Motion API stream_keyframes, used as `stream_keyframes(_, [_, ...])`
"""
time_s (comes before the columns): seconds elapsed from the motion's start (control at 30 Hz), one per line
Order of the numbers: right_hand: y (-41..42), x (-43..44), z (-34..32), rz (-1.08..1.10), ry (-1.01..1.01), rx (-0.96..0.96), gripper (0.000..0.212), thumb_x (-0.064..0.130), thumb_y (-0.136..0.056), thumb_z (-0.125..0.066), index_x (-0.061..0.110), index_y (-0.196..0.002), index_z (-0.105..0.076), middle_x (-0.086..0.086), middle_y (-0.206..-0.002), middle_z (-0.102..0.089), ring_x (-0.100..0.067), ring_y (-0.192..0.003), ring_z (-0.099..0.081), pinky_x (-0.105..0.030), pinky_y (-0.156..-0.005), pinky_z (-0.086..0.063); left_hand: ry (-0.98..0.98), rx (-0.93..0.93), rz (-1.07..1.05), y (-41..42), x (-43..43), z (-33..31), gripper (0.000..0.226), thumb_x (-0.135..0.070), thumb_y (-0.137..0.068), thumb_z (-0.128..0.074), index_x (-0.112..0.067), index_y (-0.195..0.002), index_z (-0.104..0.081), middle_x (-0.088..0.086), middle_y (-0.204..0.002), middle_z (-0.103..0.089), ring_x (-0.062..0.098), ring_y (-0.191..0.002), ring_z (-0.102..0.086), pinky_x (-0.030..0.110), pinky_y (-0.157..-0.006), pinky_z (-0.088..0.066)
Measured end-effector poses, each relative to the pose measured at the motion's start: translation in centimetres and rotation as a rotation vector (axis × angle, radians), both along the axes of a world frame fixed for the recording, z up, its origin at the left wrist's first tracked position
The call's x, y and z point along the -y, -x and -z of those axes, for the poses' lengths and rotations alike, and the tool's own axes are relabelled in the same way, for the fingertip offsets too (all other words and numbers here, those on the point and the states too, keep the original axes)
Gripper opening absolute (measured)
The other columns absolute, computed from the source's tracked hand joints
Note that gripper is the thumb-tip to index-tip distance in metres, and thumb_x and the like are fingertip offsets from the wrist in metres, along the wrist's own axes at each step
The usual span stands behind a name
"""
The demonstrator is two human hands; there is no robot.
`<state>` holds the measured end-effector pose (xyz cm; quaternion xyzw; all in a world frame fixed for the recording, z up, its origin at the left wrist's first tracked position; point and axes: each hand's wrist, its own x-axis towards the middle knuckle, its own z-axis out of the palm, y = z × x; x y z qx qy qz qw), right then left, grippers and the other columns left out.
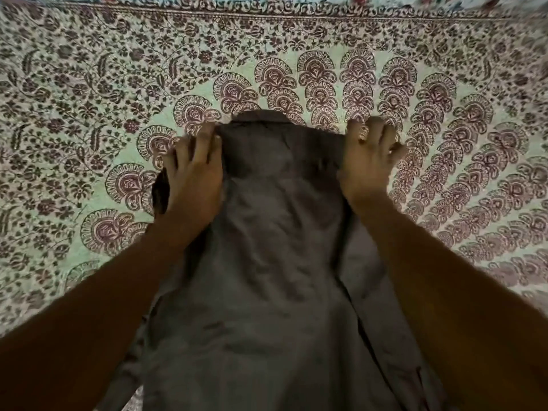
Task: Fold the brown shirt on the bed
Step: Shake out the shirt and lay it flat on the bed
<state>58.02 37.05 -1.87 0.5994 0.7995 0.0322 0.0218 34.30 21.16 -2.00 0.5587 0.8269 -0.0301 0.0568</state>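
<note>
The brown shirt (pixel 267 262) lies lengthwise on the bed, narrow at its far end and widening toward me, with its collar end near the middle of the view. My left hand (pixel 192 170) holds the shirt's far left edge, fingers curled over the cloth. My right hand (pixel 367 161) holds the far right edge the same way, fingers bent down around the fabric. Both forearms run along the shirt's sides. A fold of darker cloth sticks out under my left wrist.
The bed is covered by a pale green sheet (pixel 118 84) printed with maroon floral and fan motifs, with a patterned border along the far edge. Another colourful cloth (pixel 444 1) shows at the very top.
</note>
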Motion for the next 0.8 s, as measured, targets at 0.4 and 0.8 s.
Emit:
stream_keyframes(0.4, [-9.1, 1.2, 7.9, -0.029, 0.333, -0.071, 0.072, 0.071, -0.099, -0.024, 0.040, -0.164, -0.011, 0.005, -0.174, -0.002, -0.027, -0.160, -0.008, -0.069, -0.117, -0.023, 0.311, 0.445, -0.131, -0.7, 1.6, 7.3, 0.140, -0.095, -0.047, -0.070, -0.066, -0.147, 0.024, -0.013, -0.158, 0.049, 0.034, -0.152, 0.036, 0.071, -0.120, 0.005])
stream_keyframes(0.8, [-1.3, 1.8, 10.6, -0.332, 0.219, -0.077, 0.070, 0.078, -0.097, -0.027, 0.051, -0.161, -0.014, 0.005, -0.174, -0.007, -0.025, -0.160, -0.011, -0.059, -0.123, -0.019, 0.462, 0.560, -0.165, -0.3, 0.5, 5.5, 0.161, -0.082, -0.037, -0.087, -0.066, -0.140, 0.035, -0.017, -0.147, 0.060, 0.034, -0.146, 0.046, 0.070, -0.119, 0.009])
